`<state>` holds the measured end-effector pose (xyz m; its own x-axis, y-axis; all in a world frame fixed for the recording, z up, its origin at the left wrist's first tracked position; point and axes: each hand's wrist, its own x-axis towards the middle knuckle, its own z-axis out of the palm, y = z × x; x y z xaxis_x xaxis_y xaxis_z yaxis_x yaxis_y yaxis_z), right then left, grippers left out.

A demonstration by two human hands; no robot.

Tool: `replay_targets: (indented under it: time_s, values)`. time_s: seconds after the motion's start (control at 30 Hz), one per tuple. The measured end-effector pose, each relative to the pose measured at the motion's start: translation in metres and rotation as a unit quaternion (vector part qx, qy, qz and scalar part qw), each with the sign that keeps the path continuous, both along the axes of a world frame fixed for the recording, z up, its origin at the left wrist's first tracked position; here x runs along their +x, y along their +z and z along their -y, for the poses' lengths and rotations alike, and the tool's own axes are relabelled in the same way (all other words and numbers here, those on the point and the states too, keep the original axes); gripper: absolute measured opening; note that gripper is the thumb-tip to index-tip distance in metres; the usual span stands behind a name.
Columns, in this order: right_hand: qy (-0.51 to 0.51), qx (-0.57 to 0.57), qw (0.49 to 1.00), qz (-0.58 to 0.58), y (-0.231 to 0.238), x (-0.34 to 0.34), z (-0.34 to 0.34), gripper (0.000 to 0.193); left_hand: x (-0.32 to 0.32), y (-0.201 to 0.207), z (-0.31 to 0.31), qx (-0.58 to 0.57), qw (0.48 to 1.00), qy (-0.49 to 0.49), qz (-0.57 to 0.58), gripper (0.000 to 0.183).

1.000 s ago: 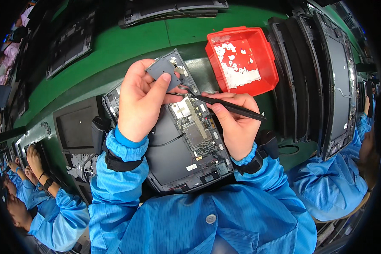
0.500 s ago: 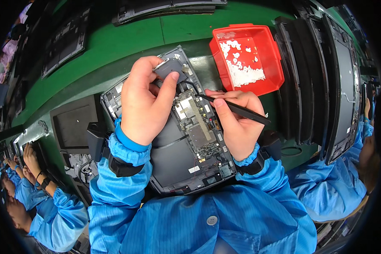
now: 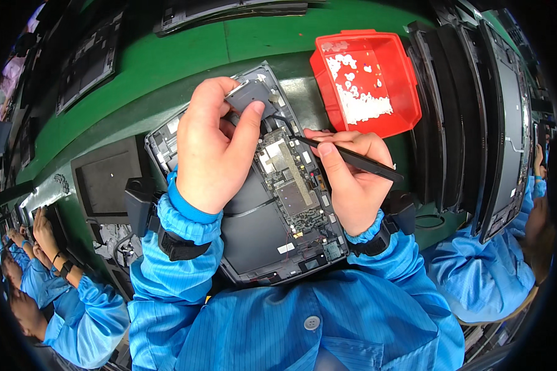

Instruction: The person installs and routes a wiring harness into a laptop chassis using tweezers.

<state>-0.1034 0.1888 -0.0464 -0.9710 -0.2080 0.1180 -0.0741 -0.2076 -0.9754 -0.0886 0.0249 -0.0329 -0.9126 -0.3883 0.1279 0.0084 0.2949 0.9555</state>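
An opened laptop base (image 3: 260,232) lies in front of me on the green bench, its circuit board (image 3: 291,185) exposed. My left hand (image 3: 213,145) pinches a small grey square part (image 3: 252,99) at the laptop's far corner. A thin black pointed tool (image 3: 353,159) is gripped like a pen in my right hand (image 3: 353,185), with its tip resting near the top of the board. Both sleeves are blue, with black wrist units.
A red bin (image 3: 368,80) with small white pieces sits at the far right. Dark laptop shells (image 3: 489,123) stand stacked on the right; more panels (image 3: 86,62) lie far left. A black pad (image 3: 105,179) is left of the laptop. Other people in blue sit at both sides.
My left hand has kept hold of the grey part and pressed it slightly lower toward the laptop corner. The right hand with the tool has barely shifted.
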Motion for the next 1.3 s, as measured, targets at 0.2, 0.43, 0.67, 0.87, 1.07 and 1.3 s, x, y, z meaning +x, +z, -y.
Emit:
replay_targets:
  time_s: [0.2, 0.43, 0.67, 0.87, 1.07, 1.3]
  values:
    - [-0.011, 0.012, 1.000, -0.021, 0.002, -0.001, 0.002, 0.017, -0.001, 0.001, 0.000, 0.016, 1.000, 0.001, 0.004, 0.018]
    - [-0.017, 0.076, 0.991, -0.110, -0.002, -0.001, 0.002, 0.017, 0.000, -0.003, -0.001, -0.051, 0.999, 0.012, 0.003, 0.025]
    - [-0.005, 0.116, 0.973, -0.200, -0.003, -0.006, -0.001, 0.022, 0.001, 0.005, -0.003, -0.134, 0.990, 0.012, 0.041, 0.050]
    - [0.006, 0.121, 0.968, -0.219, -0.005, -0.005, -0.002, 0.023, 0.002, 0.009, -0.006, -0.203, 0.978, -0.012, 0.044, 0.067]
    - [-0.001, 0.117, 0.966, -0.230, -0.002, -0.006, -0.002, 0.023, -0.002, 0.006, -0.006, -0.315, 0.949, -0.021, 0.005, 0.065]
    - [-0.019, 0.064, 0.972, -0.224, -0.013, -0.004, 0.001, 0.022, -0.004, 0.020, -0.009, -0.283, 0.955, -0.035, 0.079, 0.063]
